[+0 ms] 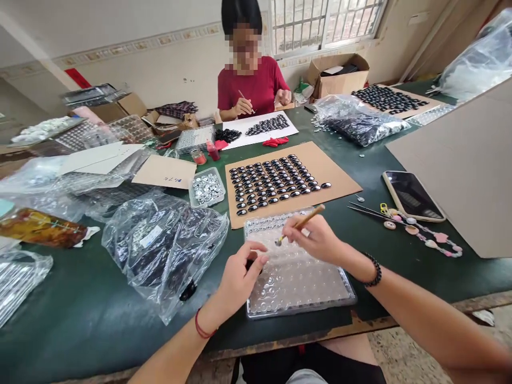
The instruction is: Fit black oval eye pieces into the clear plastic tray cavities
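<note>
Tray [304, 288]: sits near the front edge of the desk [80, 298].
Cardboard sheet [336, 165]: lies directly behind the tray, bearing pieces [272, 184] in rows.
Tub [223, 193]: stands behind and left of the tray, small parts [207, 188] inside.
Bag [168, 240]: rests left of the tray.
Phone [414, 194], bracelet [440, 238]: lie right of the tray.
Co-worker [252, 85]: sits well behind the tray.

This looks like a hand-assembly workshop. On the dark green tabletop [72, 330], a cardboard sheet [332, 165] at centre carries rows of identical glossy black pieces [270, 184]. At upper centre a co-worker [248, 88] sits with a thin tool [242, 95] over a white sheet [240, 140] bearing similar pieces. Bulk plastic bags [164, 234], a tub [208, 204] of small parts and, at upper right, an open carton [340, 84] suggest batch work.
</note>
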`<state>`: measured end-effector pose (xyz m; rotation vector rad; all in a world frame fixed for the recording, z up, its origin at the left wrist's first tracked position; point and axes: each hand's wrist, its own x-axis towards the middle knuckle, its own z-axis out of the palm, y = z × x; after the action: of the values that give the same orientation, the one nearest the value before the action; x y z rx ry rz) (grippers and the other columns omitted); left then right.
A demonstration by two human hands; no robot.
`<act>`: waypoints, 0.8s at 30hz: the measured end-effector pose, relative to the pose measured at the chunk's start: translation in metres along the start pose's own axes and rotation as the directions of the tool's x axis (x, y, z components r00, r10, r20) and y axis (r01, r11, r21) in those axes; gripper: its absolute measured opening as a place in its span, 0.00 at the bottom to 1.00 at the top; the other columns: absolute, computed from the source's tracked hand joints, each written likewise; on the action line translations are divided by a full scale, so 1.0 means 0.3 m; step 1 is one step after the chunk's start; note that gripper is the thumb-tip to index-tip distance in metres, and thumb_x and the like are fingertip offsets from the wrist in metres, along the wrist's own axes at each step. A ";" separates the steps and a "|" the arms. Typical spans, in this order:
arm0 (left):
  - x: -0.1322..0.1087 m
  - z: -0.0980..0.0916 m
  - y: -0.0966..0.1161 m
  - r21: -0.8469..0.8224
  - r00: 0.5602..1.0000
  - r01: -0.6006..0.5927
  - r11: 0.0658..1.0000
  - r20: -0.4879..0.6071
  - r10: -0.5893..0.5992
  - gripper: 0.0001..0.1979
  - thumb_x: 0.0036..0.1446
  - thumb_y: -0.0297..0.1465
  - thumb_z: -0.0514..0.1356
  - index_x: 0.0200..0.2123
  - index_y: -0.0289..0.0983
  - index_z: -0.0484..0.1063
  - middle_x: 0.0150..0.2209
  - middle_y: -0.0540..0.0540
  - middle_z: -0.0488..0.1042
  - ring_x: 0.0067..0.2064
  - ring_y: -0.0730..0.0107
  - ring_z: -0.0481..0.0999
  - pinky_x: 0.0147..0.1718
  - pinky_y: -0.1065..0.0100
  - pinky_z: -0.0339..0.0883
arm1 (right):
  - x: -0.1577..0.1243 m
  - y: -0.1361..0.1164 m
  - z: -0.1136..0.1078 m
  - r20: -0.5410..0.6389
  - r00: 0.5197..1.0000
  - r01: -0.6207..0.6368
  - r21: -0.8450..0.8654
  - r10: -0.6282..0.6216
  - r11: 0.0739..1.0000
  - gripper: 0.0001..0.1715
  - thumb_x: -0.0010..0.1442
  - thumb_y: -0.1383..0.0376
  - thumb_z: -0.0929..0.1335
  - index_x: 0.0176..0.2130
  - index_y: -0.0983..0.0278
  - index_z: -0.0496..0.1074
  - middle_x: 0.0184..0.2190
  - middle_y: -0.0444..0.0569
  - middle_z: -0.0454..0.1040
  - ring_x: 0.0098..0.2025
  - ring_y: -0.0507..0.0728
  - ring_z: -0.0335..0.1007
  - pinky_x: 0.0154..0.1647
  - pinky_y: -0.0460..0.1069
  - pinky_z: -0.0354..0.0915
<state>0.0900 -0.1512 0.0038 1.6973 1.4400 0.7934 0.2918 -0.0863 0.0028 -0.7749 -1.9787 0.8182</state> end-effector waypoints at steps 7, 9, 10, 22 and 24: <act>-0.004 0.013 -0.014 0.382 0.975 -0.222 0.897 0.118 0.190 0.16 0.61 0.34 0.46 0.49 0.41 0.65 0.33 0.45 0.76 0.34 0.66 0.74 0.32 0.70 0.60 | -0.051 -0.043 0.081 0.135 0.978 0.170 -0.093 -0.156 0.981 0.12 0.60 0.62 0.63 0.28 0.64 0.70 0.19 0.44 0.71 0.21 0.49 0.64 0.23 0.44 0.58; 0.003 0.011 -0.019 0.397 0.971 -0.235 0.887 0.143 0.193 0.14 0.62 0.34 0.45 0.43 0.40 0.69 0.35 0.45 0.76 0.36 0.65 0.74 0.33 0.70 0.60 | -0.051 -0.038 0.083 0.134 0.977 0.182 -0.131 -0.164 0.975 0.11 0.60 0.62 0.63 0.29 0.64 0.70 0.20 0.44 0.72 0.21 0.49 0.64 0.23 0.44 0.58; 0.005 0.010 -0.021 0.402 0.969 -0.238 0.884 0.156 0.191 0.14 0.62 0.34 0.45 0.41 0.40 0.69 0.35 0.45 0.76 0.35 0.65 0.74 0.33 0.70 0.60 | -0.051 -0.037 0.083 0.131 0.977 0.184 -0.142 -0.166 0.973 0.11 0.60 0.62 0.62 0.30 0.64 0.70 0.20 0.44 0.72 0.22 0.50 0.65 0.23 0.44 0.58; 0.016 -0.020 0.009 0.307 0.981 -0.166 0.937 0.146 0.126 0.16 0.61 0.36 0.45 0.26 0.36 0.64 0.21 0.53 0.65 0.24 0.74 0.63 0.24 0.73 0.53 | -0.058 -0.034 0.091 0.015 0.979 0.205 -0.159 -0.205 0.966 0.10 0.60 0.66 0.62 0.29 0.65 0.69 0.21 0.44 0.72 0.23 0.49 0.65 0.24 0.44 0.58; 0.015 -0.023 0.017 0.297 0.984 -0.152 0.943 0.133 0.117 0.16 0.61 0.36 0.46 0.26 0.36 0.65 0.21 0.53 0.65 0.24 0.75 0.62 0.24 0.73 0.53 | -0.059 -0.034 0.091 0.003 0.979 0.199 -0.162 -0.202 0.966 0.09 0.60 0.67 0.62 0.29 0.65 0.69 0.21 0.45 0.71 0.23 0.49 0.64 0.25 0.44 0.58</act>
<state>0.0875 -0.1462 0.0119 2.0603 1.4361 0.5533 0.2741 -0.1127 -0.0092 -0.6560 -2.0900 0.5374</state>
